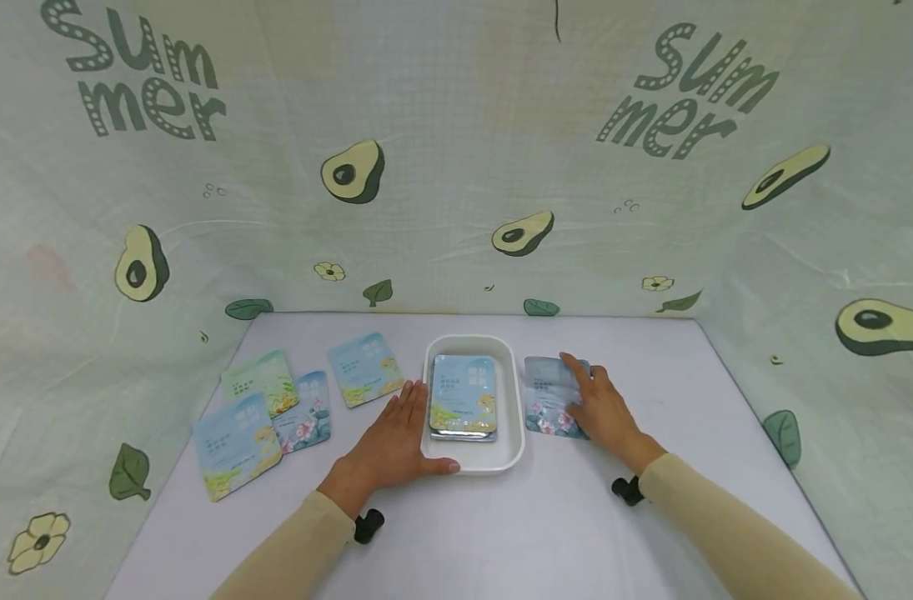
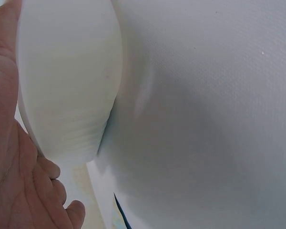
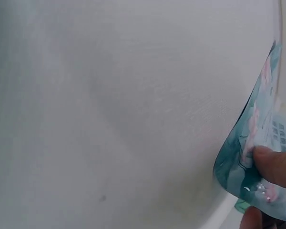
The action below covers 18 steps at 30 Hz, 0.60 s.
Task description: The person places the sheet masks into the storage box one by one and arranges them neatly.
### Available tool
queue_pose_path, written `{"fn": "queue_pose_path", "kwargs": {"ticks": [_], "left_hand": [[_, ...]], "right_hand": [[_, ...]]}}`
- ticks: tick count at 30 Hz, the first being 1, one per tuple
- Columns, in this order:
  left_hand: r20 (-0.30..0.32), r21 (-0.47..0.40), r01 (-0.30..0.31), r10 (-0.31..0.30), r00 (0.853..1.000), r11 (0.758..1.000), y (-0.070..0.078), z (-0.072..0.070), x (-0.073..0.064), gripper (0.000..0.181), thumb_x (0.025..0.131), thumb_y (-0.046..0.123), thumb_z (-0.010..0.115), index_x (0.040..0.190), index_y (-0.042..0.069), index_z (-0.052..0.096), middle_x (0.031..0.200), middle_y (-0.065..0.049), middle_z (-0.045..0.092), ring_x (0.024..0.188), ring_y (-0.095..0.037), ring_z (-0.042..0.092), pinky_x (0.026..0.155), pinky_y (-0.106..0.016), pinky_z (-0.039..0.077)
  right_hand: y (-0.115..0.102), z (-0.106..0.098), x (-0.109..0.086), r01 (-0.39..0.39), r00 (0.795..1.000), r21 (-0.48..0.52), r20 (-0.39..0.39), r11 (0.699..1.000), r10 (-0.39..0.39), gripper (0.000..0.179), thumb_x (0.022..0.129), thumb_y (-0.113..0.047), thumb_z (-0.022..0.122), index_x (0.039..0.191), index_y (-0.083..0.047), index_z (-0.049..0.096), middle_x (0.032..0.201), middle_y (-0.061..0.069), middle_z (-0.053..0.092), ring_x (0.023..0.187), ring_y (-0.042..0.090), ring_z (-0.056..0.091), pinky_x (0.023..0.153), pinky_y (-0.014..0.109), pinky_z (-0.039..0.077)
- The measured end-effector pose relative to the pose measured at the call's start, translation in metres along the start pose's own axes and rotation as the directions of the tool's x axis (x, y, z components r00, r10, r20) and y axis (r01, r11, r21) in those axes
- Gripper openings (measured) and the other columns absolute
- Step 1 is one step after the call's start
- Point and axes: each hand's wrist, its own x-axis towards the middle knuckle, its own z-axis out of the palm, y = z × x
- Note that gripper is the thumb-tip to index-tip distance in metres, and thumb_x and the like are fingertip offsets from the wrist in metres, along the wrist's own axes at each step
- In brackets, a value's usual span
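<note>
A white tray holds a stack of sheet mask packets, a light blue one with a yellow-green lower edge on top and silver edging below. Along the tray's left side lies my left hand, fingers straight and thumb at the front rim. In the left wrist view the palm side faces the tray wall. To the tray's right, my right hand pinches a blue sheet mask packet with pink flowers. The right wrist view shows this packet bent upward, the thumb on its printed face.
On the left of the white table lie a green packet, a flowered blue packet and a light blue packet, overlapping. Another light blue packet lies between them and the tray. A printed cloth hangs behind.
</note>
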Motion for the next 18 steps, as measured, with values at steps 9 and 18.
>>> {"fn": "queue_pose_path", "kwargs": {"ticks": [9, 18], "left_hand": [[-0.001, 0.017, 0.006, -0.006, 1.000, 1.000, -0.001, 0.002, 0.000, 0.139, 0.079, 0.093, 0.059, 0.169, 0.000, 0.006, 0.178, -0.017, 0.008, 0.166, -0.032, 0.000, 0.134, -0.049, 0.012], [-0.003, 0.006, 0.002, -0.002, 1.000, 1.000, -0.001, 0.001, 0.000, 0.138, 0.080, 0.090, 0.061, 0.168, -0.001, 0.007, 0.177, -0.017, 0.009, 0.166, -0.033, 0.002, 0.134, -0.049, 0.013]], "right_hand": [[-0.001, 0.001, 0.008, 0.043, 0.992, 0.085, -0.120, 0.995, -0.033, 0.073, 0.094, -0.005, 0.077, 0.157, -0.011, 0.041, 0.119, 0.026, 0.069, 0.088, 0.030, 0.065, 0.079, 0.049, 0.057], [0.001, -0.002, 0.018, -0.147, 0.985, 0.298, -0.045, 0.943, 0.168, 0.044, 0.100, -0.011, 0.072, 0.142, -0.008, 0.057, 0.121, 0.033, 0.070, 0.079, 0.021, 0.063, 0.061, 0.027, 0.050]]}}
